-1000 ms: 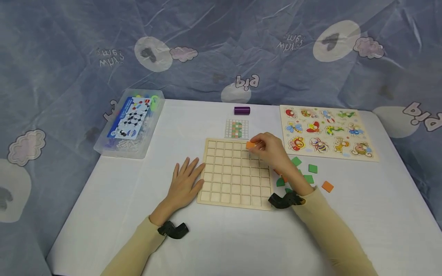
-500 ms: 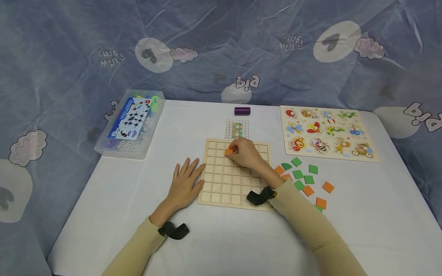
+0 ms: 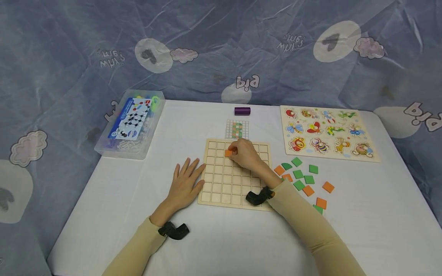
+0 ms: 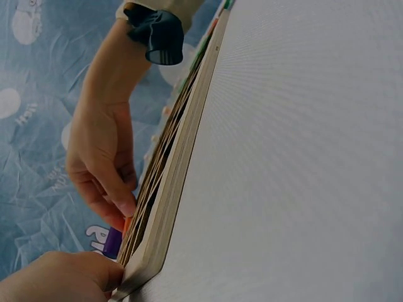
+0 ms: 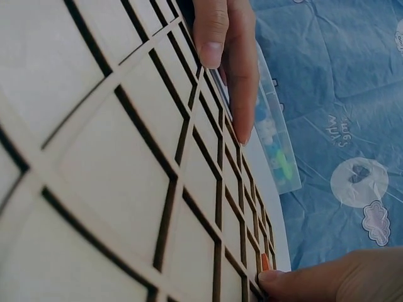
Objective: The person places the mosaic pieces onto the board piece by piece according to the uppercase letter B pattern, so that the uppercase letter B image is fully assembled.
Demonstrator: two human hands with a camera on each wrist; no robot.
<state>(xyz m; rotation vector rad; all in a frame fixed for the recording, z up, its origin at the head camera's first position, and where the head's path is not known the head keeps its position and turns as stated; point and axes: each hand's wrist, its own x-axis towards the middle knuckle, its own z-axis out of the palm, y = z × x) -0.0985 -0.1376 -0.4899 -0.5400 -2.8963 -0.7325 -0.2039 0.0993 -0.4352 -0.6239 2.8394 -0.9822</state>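
Note:
An orange square tile (image 3: pixel 228 153) is pinched between the thumb and fingers of my right hand (image 3: pixel 246 154). It sits at a cell in the second row from the far edge of the wooden grid board (image 3: pixel 226 188), towards its left side. In the right wrist view only the thin edge of the tile (image 5: pixel 265 261) shows beside the thumb. My left hand (image 3: pixel 184 184) lies with its fingers spread, one fingertip and the thumb at the board's left edge. The right forearm covers part of the board's right side.
Loose green tiles (image 3: pixel 309 179) and orange tiles (image 3: pixel 328 187) lie scattered right of the board. Beyond it are a small pattern card (image 3: pixel 237 129) and a purple cylinder (image 3: pixel 242 111). An insect picture board (image 3: pixel 328 143) lies at back right, a clear plastic box (image 3: pixel 138 147) at back left.
My right hand has carried the orange tile leftwards across the board's far part, and over the last half second has stayed almost still there. The left hand has not moved.

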